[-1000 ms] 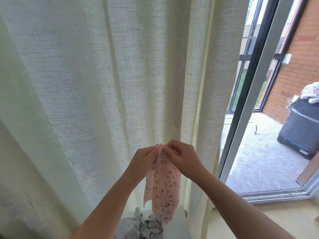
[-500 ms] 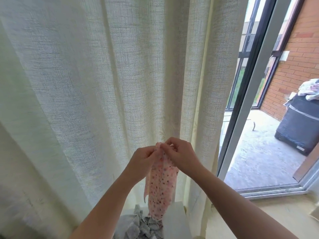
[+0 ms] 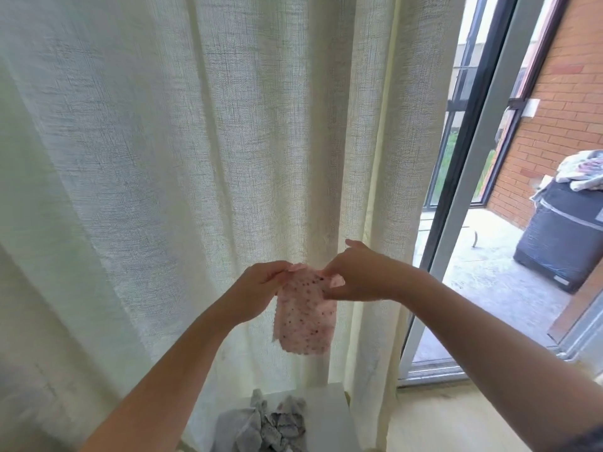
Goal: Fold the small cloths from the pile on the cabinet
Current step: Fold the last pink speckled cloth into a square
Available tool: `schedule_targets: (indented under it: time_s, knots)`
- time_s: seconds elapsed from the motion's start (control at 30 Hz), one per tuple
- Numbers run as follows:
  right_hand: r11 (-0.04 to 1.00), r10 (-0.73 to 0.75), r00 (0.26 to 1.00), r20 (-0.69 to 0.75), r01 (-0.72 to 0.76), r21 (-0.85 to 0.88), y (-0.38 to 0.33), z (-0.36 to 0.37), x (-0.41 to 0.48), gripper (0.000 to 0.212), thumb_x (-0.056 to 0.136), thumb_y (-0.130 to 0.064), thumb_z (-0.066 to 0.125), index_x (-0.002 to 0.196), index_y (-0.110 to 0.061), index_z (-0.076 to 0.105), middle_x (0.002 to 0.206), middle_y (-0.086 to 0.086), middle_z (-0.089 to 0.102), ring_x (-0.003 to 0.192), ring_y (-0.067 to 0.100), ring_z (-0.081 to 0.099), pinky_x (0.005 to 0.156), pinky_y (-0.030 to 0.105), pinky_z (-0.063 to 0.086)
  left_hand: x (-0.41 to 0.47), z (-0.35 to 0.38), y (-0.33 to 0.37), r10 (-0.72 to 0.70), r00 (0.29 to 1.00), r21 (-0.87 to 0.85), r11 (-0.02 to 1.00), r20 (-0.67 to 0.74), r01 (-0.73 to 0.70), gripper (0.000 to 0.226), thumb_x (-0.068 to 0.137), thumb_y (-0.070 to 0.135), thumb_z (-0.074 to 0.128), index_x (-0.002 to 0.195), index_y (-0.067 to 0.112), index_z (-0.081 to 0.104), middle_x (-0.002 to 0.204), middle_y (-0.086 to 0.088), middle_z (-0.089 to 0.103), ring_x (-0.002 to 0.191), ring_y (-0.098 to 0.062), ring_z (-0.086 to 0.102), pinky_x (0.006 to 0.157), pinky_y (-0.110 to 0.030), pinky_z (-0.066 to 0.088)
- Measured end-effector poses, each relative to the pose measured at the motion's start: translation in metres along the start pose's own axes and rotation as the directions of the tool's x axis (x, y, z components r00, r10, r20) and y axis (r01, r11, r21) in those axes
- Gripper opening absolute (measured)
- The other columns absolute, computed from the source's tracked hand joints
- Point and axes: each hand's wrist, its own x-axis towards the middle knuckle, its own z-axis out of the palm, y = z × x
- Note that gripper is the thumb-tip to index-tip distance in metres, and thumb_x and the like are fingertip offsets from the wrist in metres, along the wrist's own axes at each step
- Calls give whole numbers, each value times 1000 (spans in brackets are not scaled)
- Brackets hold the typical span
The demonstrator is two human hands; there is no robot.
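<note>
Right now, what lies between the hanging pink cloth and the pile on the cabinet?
Nothing: in the head view the pink cloth hangs clear above the pile, curtain behind.

the grey cloth pile (image 3: 267, 429) is cut off by the bottom edge.

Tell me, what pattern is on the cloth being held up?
Pale pink cloth with small dark speckles; head view.

The curtain (image 3: 195, 158) filling the left of the frame is coarse, open-weave cream cloth, matt. The pink speckled cloth (image 3: 305, 318) at centre looks thin and soft. At lower centre, crumpled grey cloths (image 3: 261, 432) lie on a smooth white cabinet top (image 3: 329, 415). The brick wall (image 3: 561, 109) at upper right is rough and red.
</note>
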Motion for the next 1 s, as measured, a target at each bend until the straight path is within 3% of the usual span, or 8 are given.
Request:
schedule_targets:
  time_s: [0.07,0.17,0.37,0.47,0.6,0.8,0.9,1.0]
  knots:
    - [999,-27,982,-186,31,17,7,6,1,29,89,-47,63,96,-20,73,100,-8,68,90,7,58,112,39,30,2,3,-2,-43,997,-100,994,-71,36,27,102,30,46,100,26,73,92,0,73,93,-20,68,89,-42,54]
    - [990,30,918,-396,28,139,13,16,-1,19,81,-46,73,82,-28,67,123,-6,56,115,10,46,107,35,28,2,7,-2,-79,990,-183,982,-118,56,28,103,19,44,105,21,72,96,2,73,96,-16,67,90,-38,53]
    - [590,316,940,-133,-85,803,15,29,0,57,66,-51,81,86,0,64,77,7,63,67,21,57,68,35,48,8,6,6,-134,986,-372,924,-100,88,28,103,16,42,106,23,69,94,12,71,91,-5,66,74,-22,51]
    - [705,203,977,-61,-102,702,21,32,-3,54,68,-55,78,92,-6,70,86,12,72,78,33,68,79,47,58,9,4,7,-112,988,-340,938,-110,68,30,103,13,42,98,25,69,85,20,71,83,6,65,72,-14,49]
    - [709,173,975,-137,-27,704,31,22,-7,17,76,-26,83,82,-19,69,83,-6,74,81,10,71,85,33,59,13,0,3,-99,990,-300,952,-103,64,30,103,11,40,97,22,67,75,19,68,73,4,63,66,-12,49]
    - [392,308,951,-33,-95,915,24,32,-2,49,77,-10,81,115,-24,54,92,4,76,87,19,74,77,31,60,16,0,8,-72,994,-346,937,-88,37,30,104,14,40,103,25,68,87,16,68,83,1,65,68,-21,54]
    - [277,298,953,51,-138,951,18,37,-2,23,86,-13,72,108,-10,68,96,1,76,94,19,72,82,29,59,20,1,7,-161,979,-402,910,-126,98,28,104,23,42,104,29,70,90,10,69,86,-11,65,67,-23,54]
    - [-93,298,944,142,-120,988,13,40,2,20,93,-17,62,111,-7,66,98,7,73,94,25,71,82,36,59,20,3,1,-284,958,-553,793,37,256,39,101,45,42,119,21,67,109,-6,71,99,-27,68,78,-36,59]
